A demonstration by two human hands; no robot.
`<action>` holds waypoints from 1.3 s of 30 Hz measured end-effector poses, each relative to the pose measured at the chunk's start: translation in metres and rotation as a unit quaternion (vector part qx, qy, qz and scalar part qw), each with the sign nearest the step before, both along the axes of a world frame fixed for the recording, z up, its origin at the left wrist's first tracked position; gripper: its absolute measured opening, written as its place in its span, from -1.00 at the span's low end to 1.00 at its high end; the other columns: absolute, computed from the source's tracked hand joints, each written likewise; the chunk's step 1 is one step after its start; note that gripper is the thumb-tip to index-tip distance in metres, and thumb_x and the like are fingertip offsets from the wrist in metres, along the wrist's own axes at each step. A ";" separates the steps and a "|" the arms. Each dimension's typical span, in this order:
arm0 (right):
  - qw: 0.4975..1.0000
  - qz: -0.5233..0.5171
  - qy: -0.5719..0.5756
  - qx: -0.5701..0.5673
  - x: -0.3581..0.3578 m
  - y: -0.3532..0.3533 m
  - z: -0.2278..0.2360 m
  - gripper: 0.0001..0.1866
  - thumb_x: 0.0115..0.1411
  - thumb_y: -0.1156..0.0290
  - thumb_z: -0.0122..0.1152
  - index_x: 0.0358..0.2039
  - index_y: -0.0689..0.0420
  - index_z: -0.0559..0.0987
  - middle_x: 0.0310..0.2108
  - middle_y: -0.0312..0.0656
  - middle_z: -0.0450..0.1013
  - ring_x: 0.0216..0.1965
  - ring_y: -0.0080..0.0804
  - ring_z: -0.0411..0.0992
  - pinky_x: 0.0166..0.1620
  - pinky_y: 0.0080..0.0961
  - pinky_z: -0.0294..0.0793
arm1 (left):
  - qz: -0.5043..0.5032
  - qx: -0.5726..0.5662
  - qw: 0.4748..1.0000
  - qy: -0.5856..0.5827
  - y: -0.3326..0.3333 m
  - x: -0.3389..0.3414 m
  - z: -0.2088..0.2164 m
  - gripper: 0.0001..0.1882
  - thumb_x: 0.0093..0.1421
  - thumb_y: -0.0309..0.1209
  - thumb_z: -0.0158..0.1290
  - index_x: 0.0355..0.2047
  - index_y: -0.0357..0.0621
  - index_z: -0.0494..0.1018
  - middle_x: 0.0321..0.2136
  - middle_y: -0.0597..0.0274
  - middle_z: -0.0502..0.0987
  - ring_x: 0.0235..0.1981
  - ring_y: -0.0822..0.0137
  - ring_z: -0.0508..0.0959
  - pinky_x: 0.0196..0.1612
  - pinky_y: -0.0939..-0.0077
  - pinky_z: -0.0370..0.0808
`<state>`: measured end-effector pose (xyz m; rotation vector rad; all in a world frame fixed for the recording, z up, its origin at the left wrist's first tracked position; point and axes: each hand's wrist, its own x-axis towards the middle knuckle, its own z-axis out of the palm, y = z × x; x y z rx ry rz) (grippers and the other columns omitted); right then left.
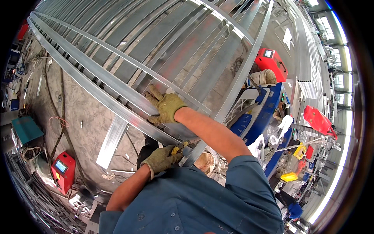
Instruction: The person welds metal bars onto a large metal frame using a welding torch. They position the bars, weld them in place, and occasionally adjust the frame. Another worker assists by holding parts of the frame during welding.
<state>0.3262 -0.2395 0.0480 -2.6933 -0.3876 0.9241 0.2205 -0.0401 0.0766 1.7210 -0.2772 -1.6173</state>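
Observation:
A large frame of grey metal bars (117,113) stretches out in front of me, with many flat metal slats (198,58) lying side by side within it. At its near corner, my left hand (161,159), in a worn olive work glove, is closed around a small yellow-and-dark tool that looks like a tape measure (177,150). Farther along the frame, my right hand (167,108) in a matching glove lies with its fingers spread on the bars and slats. Its palm is hidden, and nothing shows in its fingers.
To the right stand a red machine (271,64), a pale bucket (265,78) and a blue cart (269,113) with cluttered items. A flat metal bar (112,142) juts out left. Another red machine (63,171) with a screen and a green box (27,129) stand on the left floor, among cables.

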 end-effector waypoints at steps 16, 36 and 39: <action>1.000 0.012 0.012 -0.017 0.002 0.003 0.006 0.21 0.29 -0.44 0.17 0.68 0.08 0.00 0.72 0.11 -0.30 0.27 0.17 0.53 0.37 -0.01 0.48 | -0.014 0.009 1.000 0.008 0.002 -0.002 -0.015 -0.38 0.45 0.03 0.24 0.29 -0.18 0.53 -0.32 0.23 0.67 -0.48 0.41 0.59 -0.40 0.40 0.56; 1.000 0.007 0.011 0.002 0.003 0.006 0.012 0.14 0.35 -0.38 0.16 0.66 0.14 0.07 0.70 0.14 -0.20 0.15 0.13 0.59 0.23 -0.05 0.57 | 0.040 -0.023 0.996 0.081 0.002 -0.006 -0.021 -0.51 0.52 -0.09 0.21 0.29 -0.12 0.54 -0.41 0.38 0.58 -0.55 0.56 0.45 -0.47 0.53 0.45; 1.000 0.013 -0.010 0.004 0.001 0.004 0.006 0.14 0.34 -0.38 0.17 0.66 0.11 0.07 0.70 0.14 -0.21 0.14 0.16 0.59 0.22 -0.05 0.58 | 0.046 -0.044 0.996 0.061 0.005 -0.016 -0.038 -0.52 0.53 -0.10 0.21 0.29 -0.11 0.54 -0.41 0.40 0.56 -0.54 0.57 0.44 -0.47 0.52 0.45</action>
